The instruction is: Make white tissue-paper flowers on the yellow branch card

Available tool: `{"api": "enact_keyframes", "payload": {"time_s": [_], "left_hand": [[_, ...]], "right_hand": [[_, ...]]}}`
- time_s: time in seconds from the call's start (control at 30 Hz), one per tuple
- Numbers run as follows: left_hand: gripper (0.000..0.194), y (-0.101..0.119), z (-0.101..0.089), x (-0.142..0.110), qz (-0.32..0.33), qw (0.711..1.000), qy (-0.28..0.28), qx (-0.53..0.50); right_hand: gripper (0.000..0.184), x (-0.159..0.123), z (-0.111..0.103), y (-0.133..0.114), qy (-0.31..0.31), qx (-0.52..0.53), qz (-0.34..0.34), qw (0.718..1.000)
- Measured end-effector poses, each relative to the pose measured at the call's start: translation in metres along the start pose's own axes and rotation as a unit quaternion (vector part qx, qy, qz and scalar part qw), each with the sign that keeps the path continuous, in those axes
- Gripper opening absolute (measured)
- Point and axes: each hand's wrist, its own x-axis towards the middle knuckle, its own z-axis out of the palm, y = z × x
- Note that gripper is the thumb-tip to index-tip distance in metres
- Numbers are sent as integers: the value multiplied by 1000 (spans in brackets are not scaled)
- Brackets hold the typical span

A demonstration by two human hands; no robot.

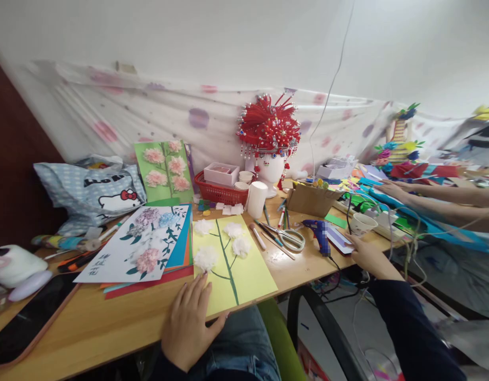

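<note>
My left hand lies flat with fingers spread on the near edge of a yellow card that carries a green stem and white paper flowers. My right hand reaches out to the right and rests on a phone or small tablet at the table's edge; whether its fingers grip it is hidden. A blue glue gun stands just left of that hand. Scissors and a marker lie between the card and the glue gun.
A stack of coloured sheets topped by a flower picture lies left of the card. A red headdress on a white head form, a red basket, a white cup and a cardboard box stand behind. Another person's arms reach in from the right.
</note>
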Motion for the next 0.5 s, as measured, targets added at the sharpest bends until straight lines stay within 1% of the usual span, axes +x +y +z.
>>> {"api": "enact_keyframes", "payload": {"time_s": [0.1, 0.2, 0.3, 0.43, 0.5], "left_hand": [[50, 0, 0, 0, 2, 1000, -2, 8], [49, 0, 1, -1, -2, 1000, -4, 7], [50, 0, 1, -2, -2, 1000, -3, 2], [50, 1, -1, -1, 0, 1000, 1, -3], [50, 1, -1, -1, -1, 1000, -1, -7]], "right_hand": [[61, -5, 1, -7, -14, -12, 21, 1000], [59, -7, 2, -9, -24, -27, 33, 999], [58, -9, 4, -7, -21, -29, 34, 999], [52, -11, 6, -5, -6, -5, 29, 1000], [49, -11, 4, -6, -9, 8, 33, 999]]}}
